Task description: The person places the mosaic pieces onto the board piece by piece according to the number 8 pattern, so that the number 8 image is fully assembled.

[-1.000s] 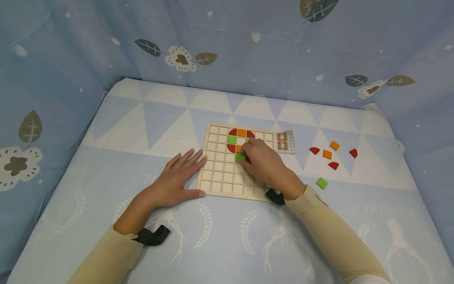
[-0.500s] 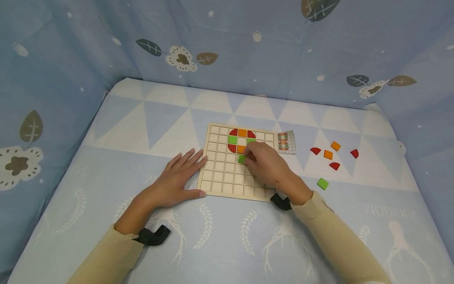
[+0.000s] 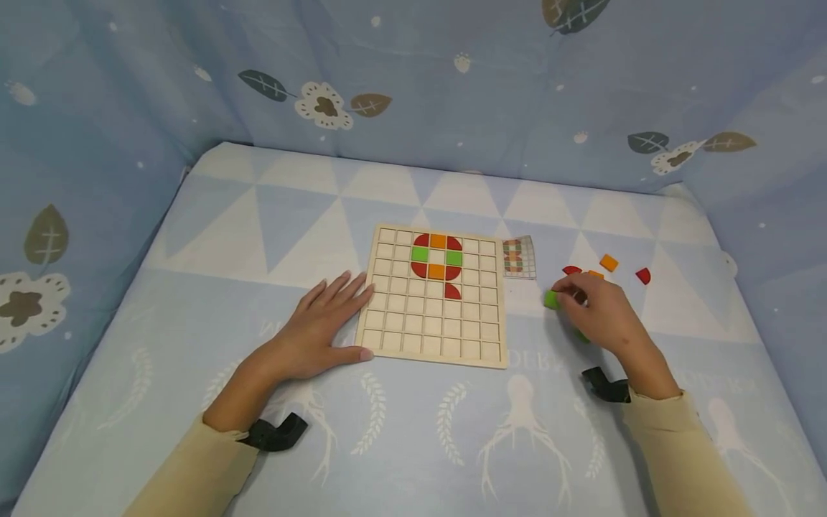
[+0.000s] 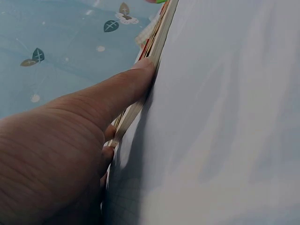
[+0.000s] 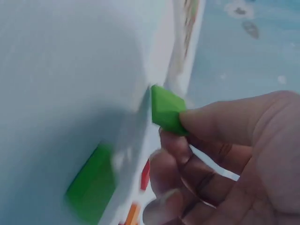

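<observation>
My right hand [image 3: 601, 312] pinches a green square tile [image 5: 166, 110] between thumb and forefinger, over the loose pieces right of the board. A second green tile [image 5: 93, 185] lies on the table below it, mostly hidden by the hand in the head view. My left hand [image 3: 316, 330] lies with fingers spread, fingertips and thumb at the left edge of the wooden grid board [image 3: 407, 323]. On the board, red quarter-round pieces, orange squares and green squares form a ring near the top. One more red quarter-round piece [image 3: 452, 291] sits just under that ring.
A small printed pattern card [image 3: 520, 257] lies against the board's right edge. Around the right hand are loose pieces: an orange square [image 3: 609, 263], a red quarter-round [image 3: 643, 276], another red one [image 3: 571, 270] and a partly covered orange square [image 3: 596, 274]. Patterned curtains stand behind the table.
My right hand has moved right, off the board to the loose pieces, with a green tile between its fingers. The green tile below the ring is gone from the board. My left hand stays put.
</observation>
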`<state>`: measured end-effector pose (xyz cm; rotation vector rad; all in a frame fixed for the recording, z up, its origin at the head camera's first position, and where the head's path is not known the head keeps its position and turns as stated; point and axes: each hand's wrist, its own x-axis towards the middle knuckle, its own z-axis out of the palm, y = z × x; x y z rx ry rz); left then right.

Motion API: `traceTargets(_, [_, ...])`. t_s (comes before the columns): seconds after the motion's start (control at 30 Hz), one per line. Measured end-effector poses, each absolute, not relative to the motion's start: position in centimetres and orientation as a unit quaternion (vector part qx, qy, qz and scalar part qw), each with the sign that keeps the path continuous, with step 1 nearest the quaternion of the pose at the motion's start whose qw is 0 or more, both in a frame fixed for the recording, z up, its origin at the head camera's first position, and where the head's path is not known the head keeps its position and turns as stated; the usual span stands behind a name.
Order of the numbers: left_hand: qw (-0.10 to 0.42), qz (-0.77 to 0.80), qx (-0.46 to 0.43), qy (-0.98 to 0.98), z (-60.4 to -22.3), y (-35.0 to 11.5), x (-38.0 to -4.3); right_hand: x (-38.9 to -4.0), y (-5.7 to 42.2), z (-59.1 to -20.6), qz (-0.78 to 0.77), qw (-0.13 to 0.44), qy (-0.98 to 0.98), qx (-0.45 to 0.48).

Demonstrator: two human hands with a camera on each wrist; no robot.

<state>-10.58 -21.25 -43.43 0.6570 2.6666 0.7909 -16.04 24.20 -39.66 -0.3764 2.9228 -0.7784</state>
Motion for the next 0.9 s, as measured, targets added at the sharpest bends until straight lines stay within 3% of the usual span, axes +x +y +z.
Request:
traceTargets(0.17, [0.138, 0.273, 0.225, 0.925, -43.6, -21.4, -10.5, -16.4, 25.5, -39.9, -0.222, 0.077, 0.968, -0.090])
traceTargets(0.4, [0.138, 0.278, 0.233, 0.922, -43.5, -21.4, -10.6, -17.8, 27.7, -39.8, -0.187, 0.051, 0.980, -0.038])
traceTargets(0.9, [0.143, 0.274, 0.228, 0.923, -43.2, -21.2, -10.6, -19.5, 29.8, -39.4, -0.179, 0.153, 0.972, 0.018])
